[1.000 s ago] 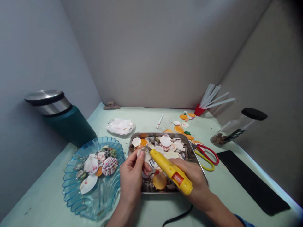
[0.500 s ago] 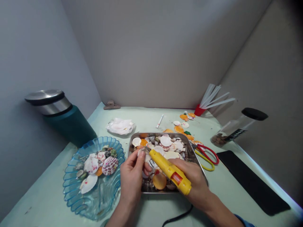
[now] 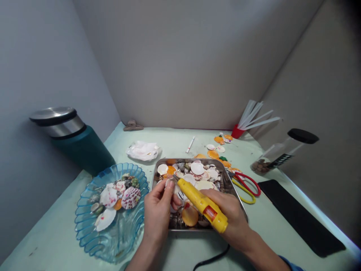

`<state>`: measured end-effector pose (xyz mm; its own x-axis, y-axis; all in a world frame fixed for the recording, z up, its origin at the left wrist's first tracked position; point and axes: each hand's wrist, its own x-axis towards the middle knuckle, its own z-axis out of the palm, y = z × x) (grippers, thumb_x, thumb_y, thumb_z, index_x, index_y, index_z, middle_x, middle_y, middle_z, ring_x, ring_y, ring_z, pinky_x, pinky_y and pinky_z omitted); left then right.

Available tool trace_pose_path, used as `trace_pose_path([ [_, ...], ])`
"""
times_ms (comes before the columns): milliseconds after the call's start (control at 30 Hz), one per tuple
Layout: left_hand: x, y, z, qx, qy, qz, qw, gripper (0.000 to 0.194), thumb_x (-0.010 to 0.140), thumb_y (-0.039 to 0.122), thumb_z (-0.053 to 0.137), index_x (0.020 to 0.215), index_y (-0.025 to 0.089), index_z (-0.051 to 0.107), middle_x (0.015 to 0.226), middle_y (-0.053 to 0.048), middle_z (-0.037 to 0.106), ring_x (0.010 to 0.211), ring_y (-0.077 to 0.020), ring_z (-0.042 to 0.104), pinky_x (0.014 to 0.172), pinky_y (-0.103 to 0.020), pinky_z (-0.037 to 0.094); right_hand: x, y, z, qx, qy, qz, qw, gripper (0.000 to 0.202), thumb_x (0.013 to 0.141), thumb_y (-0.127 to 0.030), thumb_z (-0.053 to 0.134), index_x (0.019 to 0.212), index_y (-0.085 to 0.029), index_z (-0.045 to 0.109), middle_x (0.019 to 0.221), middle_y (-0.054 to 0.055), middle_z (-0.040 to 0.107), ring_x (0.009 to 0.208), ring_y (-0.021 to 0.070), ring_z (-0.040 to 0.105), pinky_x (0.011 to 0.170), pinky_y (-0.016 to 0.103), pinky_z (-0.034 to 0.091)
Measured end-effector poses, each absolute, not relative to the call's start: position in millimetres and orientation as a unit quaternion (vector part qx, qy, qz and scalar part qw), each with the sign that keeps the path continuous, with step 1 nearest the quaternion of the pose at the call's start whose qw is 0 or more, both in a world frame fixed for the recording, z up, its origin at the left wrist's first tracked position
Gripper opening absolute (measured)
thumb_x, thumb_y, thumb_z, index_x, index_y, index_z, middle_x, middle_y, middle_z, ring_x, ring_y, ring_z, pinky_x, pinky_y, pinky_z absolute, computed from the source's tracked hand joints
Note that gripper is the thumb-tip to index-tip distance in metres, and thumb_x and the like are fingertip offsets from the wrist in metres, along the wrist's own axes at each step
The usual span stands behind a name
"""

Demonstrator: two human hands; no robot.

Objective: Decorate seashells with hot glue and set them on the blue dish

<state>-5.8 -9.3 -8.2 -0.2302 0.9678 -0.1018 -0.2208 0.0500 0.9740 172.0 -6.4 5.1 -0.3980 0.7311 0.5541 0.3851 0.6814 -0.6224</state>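
Head view:

1. Left hand (image 3: pixel 158 212): thumb and forefinger pinch a pale shell (image 3: pixel 175 187), mostly hidden by the fingers, above the near-left part of the metal tray.
2. Right hand (image 3: pixel 229 209): fingers wrap the yellow glue gun (image 3: pixel 199 197), which slants so that its metal nozzle (image 3: pixel 176 177) points at the pale shell. Whether tip and shell touch cannot be told.
3. Below both hands sits the metal tray (image 3: pixel 197 230), full of mixed shells; an orange scallop shell (image 3: pixel 190 216) lies near its front edge and a white scallop shell (image 3: pixel 197 168) toward the back.
4. Left of the tray, a blue scalloped plate (image 3: pixel 113 246) bears more shells, among them a purple-speckled shell (image 3: pixel 131 198). A teal bottle (image 3: pixel 84 148) with a steel lid stands behind it.
5. Behind the tray are a crumpled plastic bag (image 3: pixel 143 150), a slim white stick (image 3: pixel 190 144) and, to its right, loose orange shells (image 3: pixel 213 154). A brown claw clip (image 3: pixel 132 126) lies at the far edge.
6. On the right are red-and-yellow-handled scissors (image 3: pixel 252 179) beside the tray, a red cup (image 3: pixel 237 131) of translucent sticks (image 3: pixel 254 114), a black-lidded clear jar (image 3: pixel 284 152) and a flat black slab (image 3: pixel 301 218).
7. Nearest the viewer, a black cord (image 3: pixel 211 260) curves across the tabletop.
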Motion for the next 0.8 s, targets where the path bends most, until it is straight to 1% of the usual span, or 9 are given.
trace_pose_path([
  [233,-4.7,-8.1,-5.0,0.339,0.522,0.602,0.501,0.033,0.080,0.043,0.064,0.093,0.013,0.067,0.047,0.003,0.058,0.043,-0.0086,0.047,0.045,-0.018,0.038,172.8,-6.7,3.5,-0.350,-0.813,0.195,0.422,0.015,0.092,-0.031,0.055,0.088,-0.019,0.061,0.074,0.005,0.070,0.063,0.0171,0.066,0.054,0.023,0.045],
  [400,-5.5,-9.1,-3.4,0.331,0.525,0.603,0.501,0.031,0.079,0.043,0.065,0.089,0.014,0.067,0.047,0.003,0.058,0.042,-0.0079,0.046,0.045,-0.017,0.037,173.9,-6.8,4.1,-0.348,-0.812,0.208,0.419,0.013,0.090,-0.029,0.057,0.093,-0.018,0.062,0.076,0.005,0.070,0.063,0.0165,0.066,0.058,0.023,0.046],
  [600,-4.8,-9.0,-1.8,0.336,0.521,0.602,0.504,0.029,0.080,0.044,0.065,0.081,0.015,0.066,0.048,0.003,0.058,0.043,-0.0082,0.047,0.045,-0.017,0.038,172.7,-6.0,4.8,-0.347,-0.815,0.222,0.407,0.012,0.090,-0.027,0.056,0.091,-0.017,0.062,0.076,0.005,0.070,0.064,0.0162,0.064,0.057,0.023,0.045],
  [800,-4.5,-7.6,-2.7,0.338,0.517,0.602,0.506,0.030,0.080,0.044,0.065,0.084,0.014,0.066,0.048,0.003,0.058,0.043,-0.0083,0.047,0.044,-0.017,0.038,173.1,-6.4,3.6,-0.353,-0.813,0.221,0.408,0.012,0.089,-0.028,0.057,0.092,-0.017,0.062,0.079,0.006,0.071,0.066,0.0169,0.066,0.057,0.023,0.045],
])
